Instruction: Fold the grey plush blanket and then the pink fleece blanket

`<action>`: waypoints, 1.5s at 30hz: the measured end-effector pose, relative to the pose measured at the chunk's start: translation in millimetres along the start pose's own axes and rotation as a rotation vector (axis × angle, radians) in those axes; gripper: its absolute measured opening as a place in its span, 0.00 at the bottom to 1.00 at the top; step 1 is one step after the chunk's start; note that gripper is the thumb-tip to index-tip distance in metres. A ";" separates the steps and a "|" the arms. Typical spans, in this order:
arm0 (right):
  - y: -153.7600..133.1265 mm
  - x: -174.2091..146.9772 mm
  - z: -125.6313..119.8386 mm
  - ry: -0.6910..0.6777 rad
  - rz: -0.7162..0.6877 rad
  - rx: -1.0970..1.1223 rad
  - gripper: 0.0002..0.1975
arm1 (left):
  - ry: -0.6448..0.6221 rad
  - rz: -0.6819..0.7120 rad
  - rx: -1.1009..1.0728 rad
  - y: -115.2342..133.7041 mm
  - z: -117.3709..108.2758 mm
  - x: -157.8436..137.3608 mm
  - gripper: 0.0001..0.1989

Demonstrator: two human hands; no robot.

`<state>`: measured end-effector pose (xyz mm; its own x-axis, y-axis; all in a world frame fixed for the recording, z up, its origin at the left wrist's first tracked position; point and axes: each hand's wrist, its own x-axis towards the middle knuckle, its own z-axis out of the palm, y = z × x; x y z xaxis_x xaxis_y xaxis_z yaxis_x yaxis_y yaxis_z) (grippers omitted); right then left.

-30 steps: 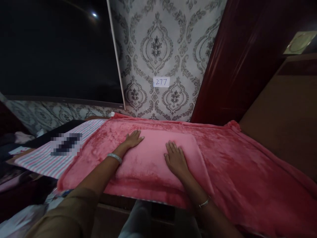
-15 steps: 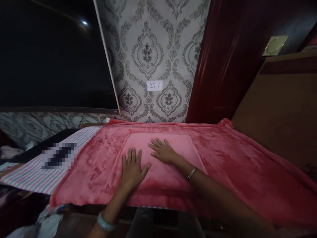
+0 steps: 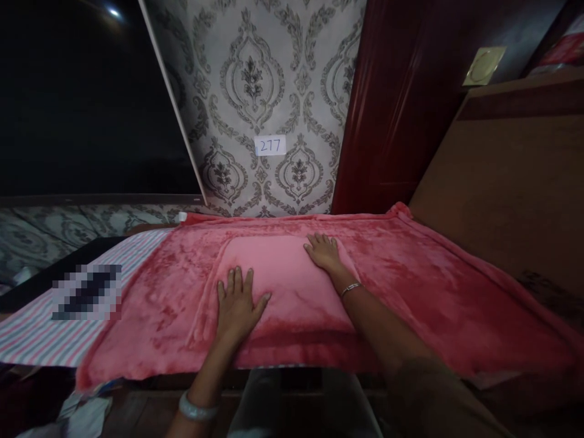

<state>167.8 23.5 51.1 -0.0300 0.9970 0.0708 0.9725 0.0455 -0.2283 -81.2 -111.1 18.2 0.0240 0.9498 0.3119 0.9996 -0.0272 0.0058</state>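
A pink plush piece of fabric, folded into a rough square (image 3: pixel 283 280), lies on a larger pink-red plush blanket (image 3: pixel 410 280) spread over a table. My left hand (image 3: pixel 236 307) rests flat on the left side of the folded piece, fingers spread. Near its far right corner, my right hand (image 3: pixel 323 251) lies palm down with fingers stretched out. Neither hand grips anything. A striped cloth (image 3: pixel 41 328) shows beneath the blanket on the left, with a blurred-out dark object on it.
A large dark screen (image 3: pixel 91 103) stands at the back left. Patterned wallpaper bears a paper label (image 3: pixel 271 145) reading 277. To the right are a dark red door frame (image 3: pixel 387 109) and a big cardboard box (image 3: pixel 511 176). Papers (image 3: pixel 86 413) lie low at the left.
My right hand has slid to the right across the folded fabric, toward its far right corner. The left hand stays on the left side. The view has shifted slightly right.
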 end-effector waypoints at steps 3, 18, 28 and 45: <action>-7.5 -18.9 -8.8 -0.021 -0.011 0.026 0.32 | -0.021 -0.001 0.003 1.1 -2.6 -0.1 0.40; 47.0 -124.6 15.0 0.049 -0.092 -0.050 0.30 | -0.108 0.035 0.031 -9.0 -13.0 0.1 0.37; 56.0 -123.3 23.5 0.071 -0.111 -0.024 0.29 | -0.137 -0.104 -0.079 -52.7 -10.4 -7.9 0.35; -42.7 -158.2 18.7 -0.023 -0.482 0.001 0.28 | -0.076 0.205 -0.120 20.1 -9.7 -59.3 0.32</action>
<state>126.8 -135.0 31.5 -0.4827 0.8634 0.1470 0.8462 0.5030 -0.1759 -62.7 -170.9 9.1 0.2321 0.9412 0.2456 0.9650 -0.2545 0.0634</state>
